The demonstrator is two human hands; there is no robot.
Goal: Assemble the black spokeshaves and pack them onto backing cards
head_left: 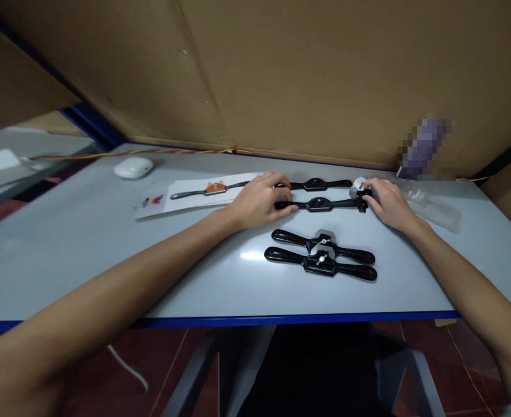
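Four black two-handled spokeshaves lie on a grey table (86,231). My left hand (262,200) grips the left handle of one spokeshave (320,204), and my right hand (388,202) holds its right end, where small white and black parts sit under my fingers. A second spokeshave (318,185) lies just behind it, touching my left fingertips. Two more, a rear one (322,242) and a front one (320,263), lie side by side nearer to me, each with a small silver screw on top.
A white printed sheet (194,194) picturing a spokeshave lies at the left. Behind it sits a white oval device (133,167). A clear plastic bag (433,208) lies at the right. Cardboard walls stand behind, with coloured wires (151,152) along the table's back edge.
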